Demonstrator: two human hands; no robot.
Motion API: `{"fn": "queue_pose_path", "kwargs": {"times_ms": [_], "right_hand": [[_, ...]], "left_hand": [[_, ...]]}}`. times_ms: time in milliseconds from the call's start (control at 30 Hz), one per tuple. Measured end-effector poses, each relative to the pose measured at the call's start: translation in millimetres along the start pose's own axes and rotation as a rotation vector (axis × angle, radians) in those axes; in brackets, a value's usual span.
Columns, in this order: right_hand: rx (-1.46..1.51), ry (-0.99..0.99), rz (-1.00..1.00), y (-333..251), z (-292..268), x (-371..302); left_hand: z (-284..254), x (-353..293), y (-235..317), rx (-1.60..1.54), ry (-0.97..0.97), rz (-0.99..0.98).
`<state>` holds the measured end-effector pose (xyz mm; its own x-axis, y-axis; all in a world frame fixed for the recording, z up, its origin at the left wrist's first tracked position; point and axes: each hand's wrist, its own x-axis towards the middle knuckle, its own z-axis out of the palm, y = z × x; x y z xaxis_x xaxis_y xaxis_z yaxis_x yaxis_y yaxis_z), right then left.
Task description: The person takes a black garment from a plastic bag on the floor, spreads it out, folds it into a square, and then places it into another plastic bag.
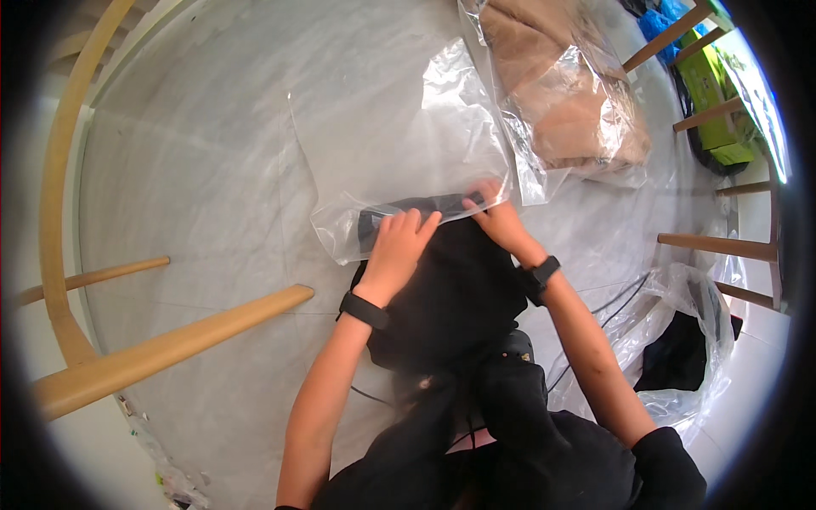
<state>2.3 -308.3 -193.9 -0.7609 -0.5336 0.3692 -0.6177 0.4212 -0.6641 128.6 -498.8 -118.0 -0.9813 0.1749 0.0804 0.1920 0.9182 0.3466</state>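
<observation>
A clear plastic bag (374, 140) lies flat on the floor in front of me. The far edge of a folded black cloth (455, 285) shows through the plastic at the bag's near end; the rest of the cloth lies outside it, toward my knees. My left hand (395, 253) has its fingers bent over the cloth at the left of the bag's opening. At the right of the opening, my right hand (500, 223) grips the cloth's corner between thumb and fingers, its fingertips partly behind the shiny plastic. The cloth's underside is hidden.
A clear bag with brown folded material (574, 106) lies at the far right. Crumpled clear plastic (688, 289) surrounds a black item (676, 353) at the right. Wooden legs (195, 340) rise on the left, and wooden bars (714, 245) on the right. Cables cross the floor nearby.
</observation>
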Motion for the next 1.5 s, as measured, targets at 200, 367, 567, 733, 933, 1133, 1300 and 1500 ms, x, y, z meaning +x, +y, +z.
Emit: {"fn": "queue_pose_path", "kwargs": {"times_ms": [200,367,567,733,933,1133,1300,1500], "right_hand": [[-0.114,-0.201,0.438,-19.4,-45.7,-7.1],[-0.281,-0.028,0.077,13.6,-9.5,26.0],[-0.364,-0.135,0.146,86.7,-3.9,4.9],[-0.150,0.106,0.225,80.8,2.4,-18.1],[-0.127,-0.078,0.363,86.4,5.5,-26.6],[-0.009,0.058,0.348,74.3,8.2,-24.5],[-0.035,-0.062,0.334,63.4,3.0,-34.3],[-0.141,0.040,0.215,62.3,4.1,-43.3]], "left_hand": [[6.9,-8.8,-14.0,-0.027,0.047,0.012],[7.1,-5.6,-12.6,-0.079,0.055,0.047],[6.4,-8.9,-7.4,-0.053,0.126,0.052],[25.9,-7.4,48.5,-0.009,-0.077,0.437],[52.8,43.6,33.5,0.191,-0.022,0.186],[35.6,91.6,-9.2,-0.164,-0.371,-0.361],[39.1,88.7,-29.0,-0.666,-0.460,-0.440],[51.8,70.2,-16.3,-0.267,0.058,-0.061]]}}
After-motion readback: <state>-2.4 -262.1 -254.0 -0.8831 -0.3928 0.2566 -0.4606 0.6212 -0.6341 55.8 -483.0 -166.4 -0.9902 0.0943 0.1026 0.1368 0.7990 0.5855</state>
